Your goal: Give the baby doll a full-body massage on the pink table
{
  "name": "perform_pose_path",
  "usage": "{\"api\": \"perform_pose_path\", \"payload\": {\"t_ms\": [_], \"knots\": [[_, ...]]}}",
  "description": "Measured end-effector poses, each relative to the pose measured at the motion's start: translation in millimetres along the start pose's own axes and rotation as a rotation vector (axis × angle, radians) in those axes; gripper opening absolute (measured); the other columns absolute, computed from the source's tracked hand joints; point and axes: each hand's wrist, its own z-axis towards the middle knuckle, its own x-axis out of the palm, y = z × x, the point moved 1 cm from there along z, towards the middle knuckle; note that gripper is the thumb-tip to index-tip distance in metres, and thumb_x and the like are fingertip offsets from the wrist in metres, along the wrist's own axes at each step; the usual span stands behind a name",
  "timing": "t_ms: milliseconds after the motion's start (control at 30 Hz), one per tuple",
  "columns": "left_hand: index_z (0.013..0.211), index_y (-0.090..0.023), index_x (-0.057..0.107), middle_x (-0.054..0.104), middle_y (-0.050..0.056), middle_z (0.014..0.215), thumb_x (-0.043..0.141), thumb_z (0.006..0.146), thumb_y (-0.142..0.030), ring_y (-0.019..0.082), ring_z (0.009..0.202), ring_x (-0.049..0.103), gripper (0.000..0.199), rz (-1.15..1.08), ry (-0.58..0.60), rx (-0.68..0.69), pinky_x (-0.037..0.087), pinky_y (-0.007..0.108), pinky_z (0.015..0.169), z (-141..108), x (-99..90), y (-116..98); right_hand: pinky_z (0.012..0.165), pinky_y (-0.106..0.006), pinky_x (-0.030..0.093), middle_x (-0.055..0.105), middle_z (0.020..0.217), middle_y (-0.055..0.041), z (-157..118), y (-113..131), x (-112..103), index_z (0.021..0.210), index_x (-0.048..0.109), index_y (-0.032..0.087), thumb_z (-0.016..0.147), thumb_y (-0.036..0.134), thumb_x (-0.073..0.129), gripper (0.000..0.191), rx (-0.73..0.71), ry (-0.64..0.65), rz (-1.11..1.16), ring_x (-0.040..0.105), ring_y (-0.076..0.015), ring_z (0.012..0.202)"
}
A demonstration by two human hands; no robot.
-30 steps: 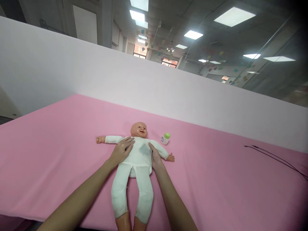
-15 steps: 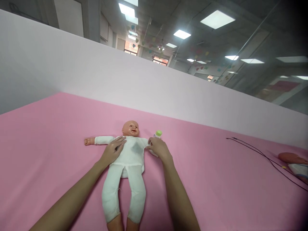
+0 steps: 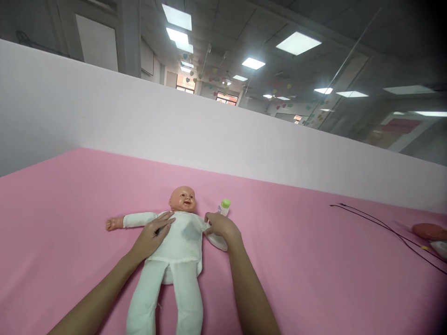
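A bald baby doll (image 3: 180, 237) with a white cloth body lies on its back on the pink surface (image 3: 296, 260), its head toward the wall. My left hand (image 3: 153, 235) rests with spread fingers on the doll's chest, at the left side. At the shoulder on the right, my right hand (image 3: 218, 226) is curled, thumb and fingers pinched on the doll's white sleeve (image 3: 217, 241). Its hand on that side is hidden. Just beyond my right hand stands or leans a small white bottle (image 3: 224, 207) with a green cap.
Thin black cables (image 3: 380, 223) lie on the pink surface at the right. Part of another doll (image 3: 428, 231) shows at the right edge. A white wall (image 3: 209, 135) borders the far side.
The view has tilted up a little, so the doll and both hands sit lower and further left in the picture. More of the bottle shows. Both hands keep their places on the doll.
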Motion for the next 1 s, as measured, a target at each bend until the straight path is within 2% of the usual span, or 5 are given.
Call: {"api": "perform_pose_path", "payload": {"t_ms": [233, 433, 567, 733, 1000], "knots": [[0.125, -0.027, 0.074, 0.062, 0.004, 0.145, 0.054, 0.098, -0.042, 0.031, 0.138, 0.054, 0.037, 0.007, -0.086, 0.066, 0.044, 0.051, 0.117, 12.6, -4.7, -56.7, 0.076, -0.032, 0.046, 0.069, 0.127, -0.0102, -17.6, -42.7, -32.8, 0.126, 0.064, 0.023, 0.094, 0.036, 0.056, 0.035, 0.025, -0.133, 0.173, 0.067, -0.0249, 0.103], [0.13, -0.02, 0.069, 0.06, 0.011, 0.147, 0.055, 0.096, -0.06, 0.032, 0.14, 0.052, 0.054, -0.731, 0.201, -0.265, 0.04, 0.047, 0.119, 79.1, 51.6, -124.5, 0.091, -0.038, 0.048, 0.062, 0.141, -0.0173, -15.4, -78.2, -40.5, 0.138, 0.057, 0.017, 0.098, 0.029, 0.044, 0.044, 0.116, -0.28, 0.252, 0.063, -0.0303, 0.121], [0.143, -0.005, 0.052, 0.039, 0.024, 0.16, 0.038, 0.097, -0.072, 0.028, 0.149, 0.039, 0.083, -1.153, 0.217, -0.718, 0.037, 0.035, 0.121, 128.3, 103.8, -115.2, 0.119, -0.038, 0.031, 0.031, 0.165, -0.0189, 6.4, -79.9, -31.7, 0.159, 0.029, 0.007, 0.099, 0.027, 0.043, 0.065, 0.057, -0.369, 0.275, 0.034, -0.0269, 0.152], [0.15, 0.006, 0.038, 0.044, 0.029, 0.154, 0.027, 0.099, -0.071, 0.027, 0.141, 0.048, 0.093, -1.292, 0.158, -0.845, 0.047, 0.03, 0.109, 153.3, 142.4, -99.6, 0.126, -0.033, 0.019, 0.023, 0.169, -0.0124, 32.8, -75.6, -14.2, 0.16, 0.027, 0.007, 0.097, 0.02, 0.038, 0.066, -0.102, -0.39, 0.266, 0.019, -0.0207, 0.157], [0.151, 0.001, 0.04, 0.035, 0.024, 0.162, 0.033, 0.098, -0.071, 0.027, 0.149, 0.039, 0.089, -1.272, 0.294, -0.753, 0.039, 0.03, 0.116, 149.8, 122.8, -114.3, 0.128, -0.033, 0.018, 0.023, 0.169, -0.0117, 42.9, -81.5, -14.3, 0.16, 0.027, 0.003, 0.094, 0.016, 0.037, 0.068, -0.098, -0.329, 0.221, 0.017, -0.0221, 0.158]]}}
